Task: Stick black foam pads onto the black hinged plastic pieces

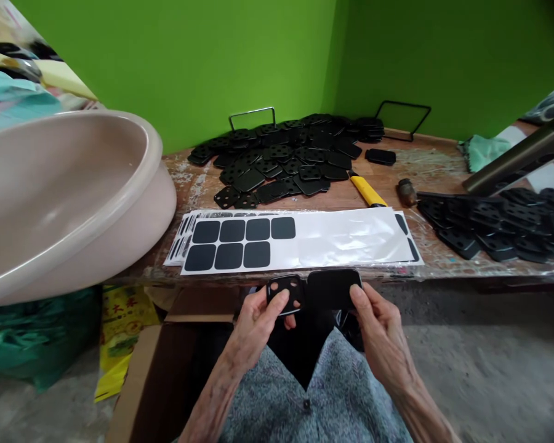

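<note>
My left hand [260,314] is closed on a small black plate with round holes [286,284], thumb on top and fingers underneath. In my right hand [379,320], thumb and fingers pinch the right end of a plain black plate with rounded corners [331,289]. The two plates meet edge to edge above my lap; I cannot tell whether they are joined. Just beyond them, a white sheet of black rounded-square stickers [286,250] lies at the table's front edge, its right part bare backing. More sheets lie under it.
A heap of black plates [277,157] lies behind the sheets, with a second pile [503,218] at the right. Between them are a yellow utility knife [367,189] and a small brown object [406,192]. A large beige basin [152,166] overhangs at left, above a cardboard box [138,375].
</note>
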`<state>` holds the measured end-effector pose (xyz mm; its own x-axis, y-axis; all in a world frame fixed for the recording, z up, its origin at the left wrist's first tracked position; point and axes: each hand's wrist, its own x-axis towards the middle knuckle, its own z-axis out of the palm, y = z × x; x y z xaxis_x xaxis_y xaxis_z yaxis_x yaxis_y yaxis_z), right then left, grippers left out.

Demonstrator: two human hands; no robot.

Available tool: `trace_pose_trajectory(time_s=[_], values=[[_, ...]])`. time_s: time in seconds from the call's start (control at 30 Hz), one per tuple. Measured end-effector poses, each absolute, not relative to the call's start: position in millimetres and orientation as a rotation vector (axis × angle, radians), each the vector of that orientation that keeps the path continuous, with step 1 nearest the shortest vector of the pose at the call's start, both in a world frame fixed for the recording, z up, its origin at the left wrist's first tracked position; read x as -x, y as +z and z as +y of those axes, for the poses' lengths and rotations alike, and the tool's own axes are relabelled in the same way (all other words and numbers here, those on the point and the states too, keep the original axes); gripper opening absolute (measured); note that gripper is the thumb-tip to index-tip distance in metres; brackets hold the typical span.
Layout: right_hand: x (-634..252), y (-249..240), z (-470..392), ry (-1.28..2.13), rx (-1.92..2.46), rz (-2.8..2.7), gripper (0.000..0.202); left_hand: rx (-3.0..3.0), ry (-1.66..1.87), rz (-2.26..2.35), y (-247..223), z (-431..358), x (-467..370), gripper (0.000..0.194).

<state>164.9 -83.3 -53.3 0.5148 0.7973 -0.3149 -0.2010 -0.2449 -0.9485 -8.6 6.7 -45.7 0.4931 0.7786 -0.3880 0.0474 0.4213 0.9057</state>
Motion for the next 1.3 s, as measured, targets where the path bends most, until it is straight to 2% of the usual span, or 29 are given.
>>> trace_pose_trajectory(time_s=[0.13, 0.2, 0.43, 0.6, 0.73, 0.9, 1.07, 1.2, 1.3], values=[[-166, -58, -85, 1.112, 1.354, -0.358, 0.035, -0.797, 0.565, 0.675, -41, 3, 13, 0.046], [-166, -58, -86, 1.159, 1.282, -0.290, 0.031, -0.770, 0.597, 0.637, -38, 1, 13, 0.051], [-161, -61, -89, 1.281, 1.055, -0.048, 0.022, -0.705, 0.671, 0.626, -41, -5, 8, 0.038], [-168, -77, -96, 1.223, 1.095, -0.052, 0.026, -0.767, 0.630, 0.760, -55, -4, 6, 0.037], [-214, -121, -131, 1.045, 1.262, 0.070, 0.031, -0.878, 0.514, 0.951, -69, -6, 14, 0.051], [-252, -207, -206, 0.882, 1.542, 0.353, 0.019, -0.857, 0.407, 1.109, -93, -11, 17, 0.049], [-243, -279, -225, 0.930, 1.614, 0.570, 0.025, -0.820, 0.368, 1.132, -110, -19, 6, 0.048], [-244, -313, -210, 0.939, 1.628, 0.574, 0.028, -0.818, 0.322, 1.151, -119, -25, -2, 0.047], [-245, -319, -210, 0.913, 1.673, 0.475, 0.028, -0.850, 0.296, 1.143, -124, -33, -3, 0.044]])
